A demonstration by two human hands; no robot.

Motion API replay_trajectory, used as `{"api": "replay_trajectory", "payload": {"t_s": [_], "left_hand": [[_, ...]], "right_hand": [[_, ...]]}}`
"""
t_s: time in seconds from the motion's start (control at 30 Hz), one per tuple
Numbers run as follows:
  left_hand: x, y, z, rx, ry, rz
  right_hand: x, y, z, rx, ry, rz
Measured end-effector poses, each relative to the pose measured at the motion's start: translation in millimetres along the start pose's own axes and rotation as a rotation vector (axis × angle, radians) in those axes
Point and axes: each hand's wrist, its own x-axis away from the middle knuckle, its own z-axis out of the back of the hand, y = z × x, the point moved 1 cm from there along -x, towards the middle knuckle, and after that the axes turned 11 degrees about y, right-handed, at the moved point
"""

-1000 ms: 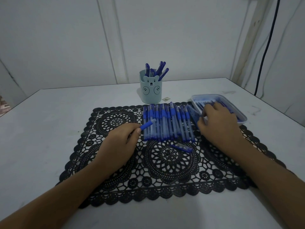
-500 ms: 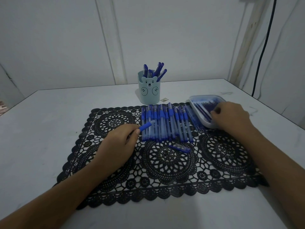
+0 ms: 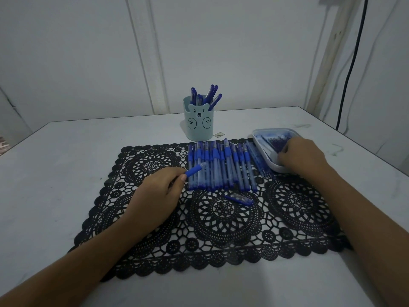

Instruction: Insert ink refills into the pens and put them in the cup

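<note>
My left hand (image 3: 155, 196) grips a blue pen barrel (image 3: 194, 169) that sticks out past my thumb toward the row of pens. That row of several blue pens (image 3: 221, 167) lies side by side on the black lace mat (image 3: 221, 227). My right hand (image 3: 302, 157) reaches into the white tray (image 3: 261, 149) of ink refills (image 3: 274, 140), fingers curled down among them; whether it holds one is hidden. A loose pen cap (image 3: 239, 200) lies on the mat in front of the row. The light blue bear cup (image 3: 199, 121) stands behind the mat with several pens in it.
The white table (image 3: 66, 165) extends left of the mat, with its edges at the far left and right. A small tag (image 3: 218, 135) lies beside the cup. A black cable (image 3: 352, 63) hangs down the wall at the right.
My right hand has moved from the right end of the pen row to the tray and reached in among the refills. My left hand has kept hold of the pen barrel.
</note>
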Motion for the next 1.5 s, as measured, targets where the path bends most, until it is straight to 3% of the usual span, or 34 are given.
{"api": "replay_trajectory", "payload": {"t_s": [0.13, 0.2, 0.33, 0.47, 0.57, 0.97, 1.5], "left_hand": [[-0.2, 0.4, 0.3, -0.002, -0.003, -0.012], [-0.3, -0.1, 0.2, 0.009, -0.001, -0.029], [-0.7, -1.4, -0.4, 0.043, -0.002, -0.065], [-0.2, -2.3, -1.0, 0.060, -0.007, -0.110], [0.8, -2.3, -1.0, 0.080, -0.026, -0.128], [0.9, -0.6, 0.7, 0.134, -0.020, -0.122], [0.5, 2.2, 2.9, 0.166, -0.015, -0.101]], "right_hand": [[3.7, -7.8, 13.3, -0.220, 0.164, 0.070], [12.7, -19.2, 26.3, -0.353, 0.149, 0.125], [40.1, -41.9, 42.4, -0.707, -0.014, 0.205], [67.7, -56.6, 40.5, -1.208, -0.310, 0.028], [80.2, -62.1, 33.4, -1.386, -0.408, -0.054], [94.0, -70.5, 25.4, -1.642, -0.523, -0.147], [98.8, -69.6, 23.5, -1.690, -0.534, -0.102]]}}
